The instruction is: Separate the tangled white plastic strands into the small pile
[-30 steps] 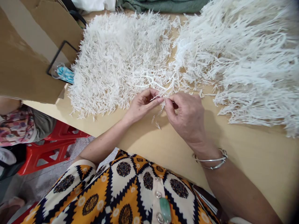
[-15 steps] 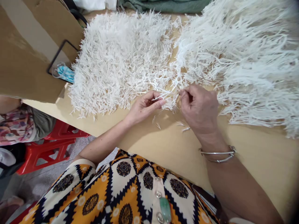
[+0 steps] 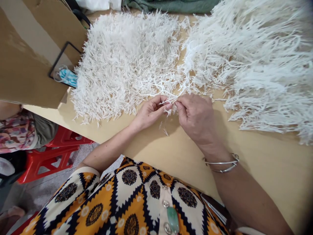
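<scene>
Between the thumb and fingers of my left hand (image 3: 153, 112) is a white branched strand (image 3: 158, 91), its thin arms spreading up and to the right. My right hand (image 3: 195, 117), with a silver bangle at the wrist, is pinched at the right end of the same strand, close to my left fingertips; the exact grip point is too small to make out. Behind my hands lies a wide pile of short white sprigs (image 3: 127, 62). A pile of longer white strands (image 3: 256, 71) spreads over the right side. Small loose bits (image 3: 165, 130) lie below my left fingers.
A cardboard box (image 3: 36, 55) stands at the left, with a black wire frame and a blue-and-white item (image 3: 68, 77) at its side. Green cloth (image 3: 171, 6) lies along the back of the table (image 3: 156, 147). Red stools (image 3: 49, 163) and a seated person's lap are at the left.
My right hand has moved left and slightly down, closer to my left hand, and now covers some loose bits on the table. My left hand has hardly moved.
</scene>
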{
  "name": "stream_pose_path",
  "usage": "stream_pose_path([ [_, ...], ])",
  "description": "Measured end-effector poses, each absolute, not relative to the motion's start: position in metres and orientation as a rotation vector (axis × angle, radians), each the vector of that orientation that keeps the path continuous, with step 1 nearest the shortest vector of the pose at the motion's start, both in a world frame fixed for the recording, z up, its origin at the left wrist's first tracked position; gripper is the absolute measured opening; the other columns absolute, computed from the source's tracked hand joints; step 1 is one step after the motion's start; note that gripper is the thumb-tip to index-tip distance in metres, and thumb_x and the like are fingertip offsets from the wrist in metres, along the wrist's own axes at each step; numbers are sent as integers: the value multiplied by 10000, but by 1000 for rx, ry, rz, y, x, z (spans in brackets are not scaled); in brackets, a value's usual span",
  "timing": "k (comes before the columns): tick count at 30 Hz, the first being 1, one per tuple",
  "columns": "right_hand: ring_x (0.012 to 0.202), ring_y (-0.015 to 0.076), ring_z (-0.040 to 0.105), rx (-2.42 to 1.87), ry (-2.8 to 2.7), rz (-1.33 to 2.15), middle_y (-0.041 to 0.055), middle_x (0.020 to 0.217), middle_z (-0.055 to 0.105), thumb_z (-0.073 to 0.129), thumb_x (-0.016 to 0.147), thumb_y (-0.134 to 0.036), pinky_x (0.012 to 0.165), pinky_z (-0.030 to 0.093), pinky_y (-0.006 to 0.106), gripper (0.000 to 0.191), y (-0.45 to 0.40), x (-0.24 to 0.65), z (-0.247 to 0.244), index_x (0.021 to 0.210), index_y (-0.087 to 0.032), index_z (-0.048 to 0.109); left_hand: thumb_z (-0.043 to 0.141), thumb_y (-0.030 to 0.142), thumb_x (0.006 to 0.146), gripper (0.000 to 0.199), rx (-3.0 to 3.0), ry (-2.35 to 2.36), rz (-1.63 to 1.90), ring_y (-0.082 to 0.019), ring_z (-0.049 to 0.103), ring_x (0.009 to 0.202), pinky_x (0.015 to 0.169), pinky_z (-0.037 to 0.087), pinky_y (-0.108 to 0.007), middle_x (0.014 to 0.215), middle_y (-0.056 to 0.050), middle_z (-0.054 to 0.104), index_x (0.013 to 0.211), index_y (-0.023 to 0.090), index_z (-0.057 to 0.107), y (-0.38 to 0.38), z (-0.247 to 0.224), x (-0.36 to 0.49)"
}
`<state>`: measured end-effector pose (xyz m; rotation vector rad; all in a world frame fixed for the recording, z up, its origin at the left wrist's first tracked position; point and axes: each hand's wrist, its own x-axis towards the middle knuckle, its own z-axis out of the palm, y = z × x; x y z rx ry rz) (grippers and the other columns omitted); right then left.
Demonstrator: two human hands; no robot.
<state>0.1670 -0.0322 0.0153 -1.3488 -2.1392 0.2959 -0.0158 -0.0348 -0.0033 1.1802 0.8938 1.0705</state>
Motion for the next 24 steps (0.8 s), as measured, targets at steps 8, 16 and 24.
stream_pose_path([
  [8,673,221,546,-1583,-2001,294,56,769,673,479,1053,-345,709,375,386,222,-13,192,3,884,-257,595,789,533,923,361,1233,800,1015,-67,594,716,691,534,-199,840,22,627,964,199,657,-44,4,-12],
  [16,680,176,573,-1293,-1874,888,12,732,633,482,1076,-489,666,440,330,390,-29,180,29,791,-242,578,788,559,917,385,1241,959,1149,-65,583,755,726,527,-191,861,29,629,979,208,643,-39,-2,-13],
  [24,811,237,592,-1325,-2189,337,62,830,673,472,1029,-248,804,401,390,220,-29,169,18,830,-234,565,753,557,948,361,1288,932,1149,-85,563,757,722,506,-209,832,19,612,978,210,658,-38,-8,-15],
])
